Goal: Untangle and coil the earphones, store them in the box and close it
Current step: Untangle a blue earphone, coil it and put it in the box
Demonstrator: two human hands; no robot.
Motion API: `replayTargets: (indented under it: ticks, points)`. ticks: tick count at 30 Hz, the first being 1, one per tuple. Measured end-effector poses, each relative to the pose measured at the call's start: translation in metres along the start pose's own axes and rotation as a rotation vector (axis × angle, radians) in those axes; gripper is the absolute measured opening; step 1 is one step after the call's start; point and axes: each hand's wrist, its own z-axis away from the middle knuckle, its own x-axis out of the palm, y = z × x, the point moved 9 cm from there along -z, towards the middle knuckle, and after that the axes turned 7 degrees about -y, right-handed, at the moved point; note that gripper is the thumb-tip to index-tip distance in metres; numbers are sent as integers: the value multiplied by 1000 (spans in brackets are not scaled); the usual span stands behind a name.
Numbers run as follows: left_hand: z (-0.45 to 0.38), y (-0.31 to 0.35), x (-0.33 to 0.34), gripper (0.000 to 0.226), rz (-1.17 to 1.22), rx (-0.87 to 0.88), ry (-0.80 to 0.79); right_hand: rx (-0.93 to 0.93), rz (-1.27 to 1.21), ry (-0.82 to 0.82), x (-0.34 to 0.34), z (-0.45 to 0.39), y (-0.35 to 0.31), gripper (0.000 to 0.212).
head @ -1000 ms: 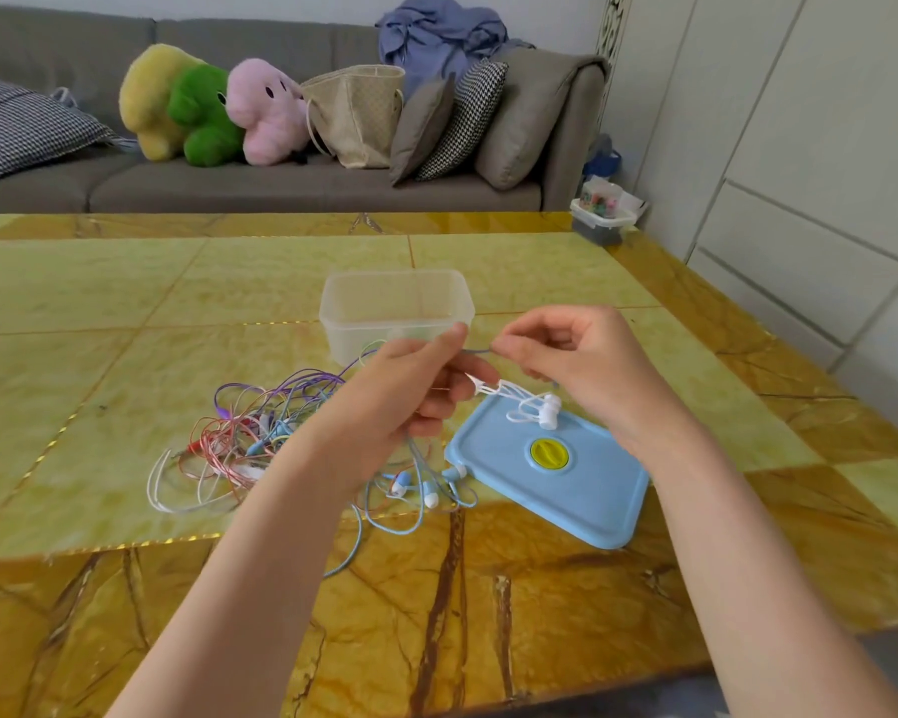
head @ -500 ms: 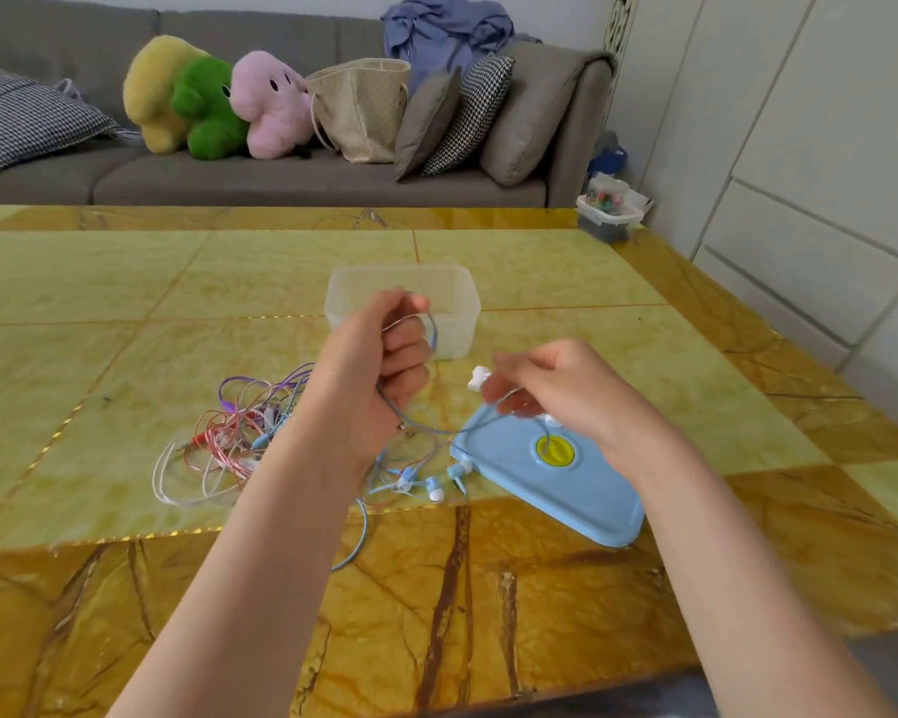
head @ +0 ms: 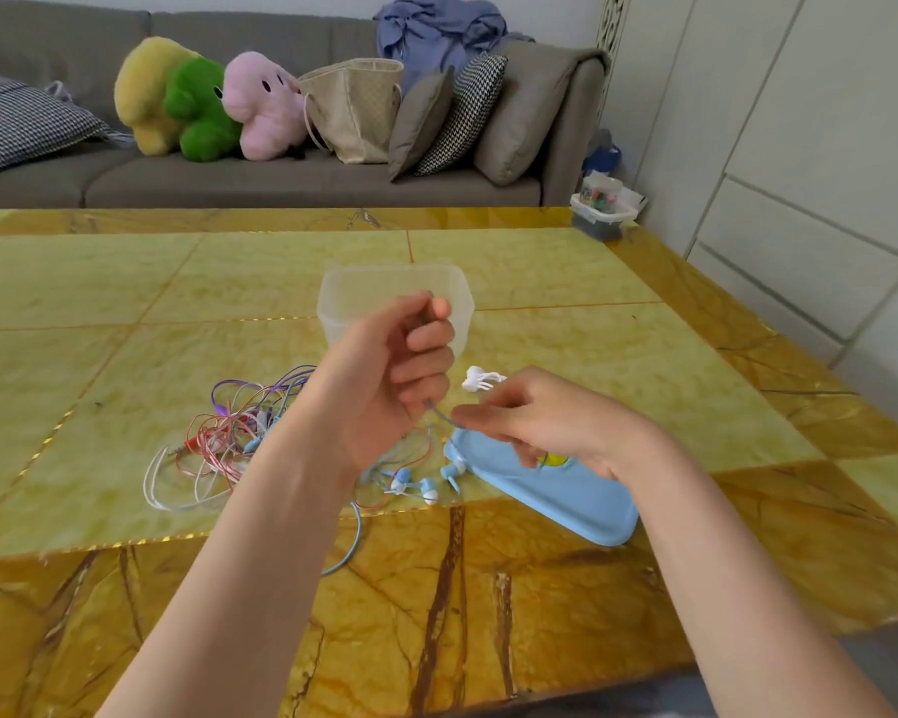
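Cord [head: 439, 413] runs short and slanted between my hands, just nearer than the box [head: 395, 298]: my left hand [head: 395, 375] grips its coil, my right hand [head: 530, 422] pinches the free end beside it, white earbuds [head: 480, 379] dangling. Versus half a second ago the slack loop is shorter, the hands nearly touching

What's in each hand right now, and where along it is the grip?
Both hands hold one grey-blue earphone cable. The left hand has it wrapped inside its curled fingers; the right hand pinches the stretch just below. White earbuds show just above the right hand.
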Motion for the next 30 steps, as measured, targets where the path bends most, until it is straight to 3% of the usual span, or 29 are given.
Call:
replayTargets:
  ticks: [4,8,12,16,18,21,24,27,30]
  points:
    - [2,-16,6,32,-302,-124,-38,65,-120,116,-21,5,19,54]
    - [3,-14,13,35,-409,-116,-59,125,-49,222,-33,5,29,50]
    - [4,-20,11,31,-547,-183,-36,71,-323,341,-45,9,30,38]
    - [9,-42,11,27,-663,-347,-61,-23,-747,232,-38,7,24,32]
    - [12,-49,11,26,-669,-406,-70,-85,-831,169,-35,6,16,23]
    - [10,-48,-3,27,-653,-372,44,-217,-911,153,-41,8,5,22]
    - [4,-33,-15,26,-616,-245,153,-324,-848,126,-44,14,-12,25]
    - [1,-17,-24,26,-531,-119,230,-408,-690,-40,-30,22,-35,27]
    - [1,-7,-31,23,-521,-54,274,-369,-537,-178,-15,28,-39,34]
